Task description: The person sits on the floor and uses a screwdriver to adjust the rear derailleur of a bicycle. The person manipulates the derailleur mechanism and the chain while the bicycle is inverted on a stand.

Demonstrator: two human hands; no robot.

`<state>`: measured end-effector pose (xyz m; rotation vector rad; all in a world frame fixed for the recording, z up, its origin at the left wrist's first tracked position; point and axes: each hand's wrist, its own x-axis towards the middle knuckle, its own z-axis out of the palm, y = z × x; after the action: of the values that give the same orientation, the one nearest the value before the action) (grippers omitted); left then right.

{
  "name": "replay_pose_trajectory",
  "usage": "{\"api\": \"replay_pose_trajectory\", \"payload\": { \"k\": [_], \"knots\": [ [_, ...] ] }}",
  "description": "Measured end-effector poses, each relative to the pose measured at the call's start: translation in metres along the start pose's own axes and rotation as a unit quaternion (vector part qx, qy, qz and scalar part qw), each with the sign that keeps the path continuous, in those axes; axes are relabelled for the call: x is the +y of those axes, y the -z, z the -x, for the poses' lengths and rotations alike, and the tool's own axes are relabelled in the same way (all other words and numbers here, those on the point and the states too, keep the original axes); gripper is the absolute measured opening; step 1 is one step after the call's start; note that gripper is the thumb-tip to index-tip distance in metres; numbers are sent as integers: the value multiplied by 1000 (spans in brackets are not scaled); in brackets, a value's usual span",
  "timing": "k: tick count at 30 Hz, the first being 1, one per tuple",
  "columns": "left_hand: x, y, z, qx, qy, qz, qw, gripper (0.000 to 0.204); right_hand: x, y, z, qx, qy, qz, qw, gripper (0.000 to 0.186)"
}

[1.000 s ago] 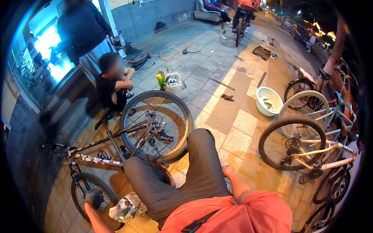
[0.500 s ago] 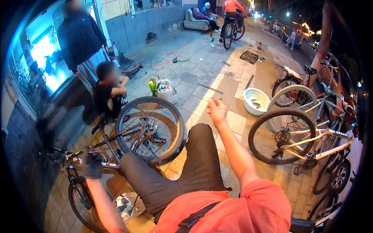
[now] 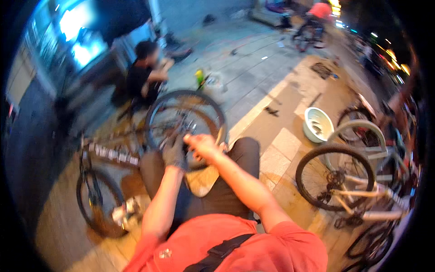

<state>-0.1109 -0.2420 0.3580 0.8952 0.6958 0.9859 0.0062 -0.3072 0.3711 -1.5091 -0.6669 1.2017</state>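
Pavement slabs [image 3: 253, 86] are carrying everything here, and the dark bicycle [image 3: 113, 154] lying across them is serving as the landmark. At its left end the smaller-looking wheel [image 3: 97, 201] is resting low on the slabs; at its right end the other wheel [image 3: 186, 122] is standing upright, and both hands are meeting just in front of it. The left hand [image 3: 174, 152], wearing a dark glove, is closing around something at that wheel's lower rim or spokes, though blur is hiding exactly what. The right hand [image 3: 201, 145], bare, is curling loosely just beside the glove, nearly touching it; whether it is gripping anything cannot be told. Behind the bicycle a person in dark clothes [image 3: 142, 79] is crouching. Well to the right of the bicycle a pale basin [image 3: 317, 124] is sitting on the slabs, and beyond it a white bicycle [image 3: 358, 181] is standing. Doing this well probably means bracing the wheel with the gloved hand while the bare fingers are working in small, controlled movements, keeping clear of the spokes.
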Motion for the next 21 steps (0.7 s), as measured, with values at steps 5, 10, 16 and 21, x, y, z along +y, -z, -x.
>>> {"api": "replay_pose_trajectory", "payload": {
  "k": [5, 10, 16, 21],
  "knots": [
    [-43, -21, 0, 34, -6, -195, 980, 27, 31, 42, -16, 92, -82, -47, 991, 54],
    [-85, -14, -14, 20, -73, -254, 964, 26, 38, 52, -33, 46, -159, -66, 984, 39],
    [-86, -57, -70, 46, -23, -125, 991, 23, 11, 96, -104, 53, -122, 37, 990, 31],
    [-100, -55, -166, 110, 193, -29, 975, 37, -29, 90, -166, 85, -94, 257, 958, 30]
  ]
}}
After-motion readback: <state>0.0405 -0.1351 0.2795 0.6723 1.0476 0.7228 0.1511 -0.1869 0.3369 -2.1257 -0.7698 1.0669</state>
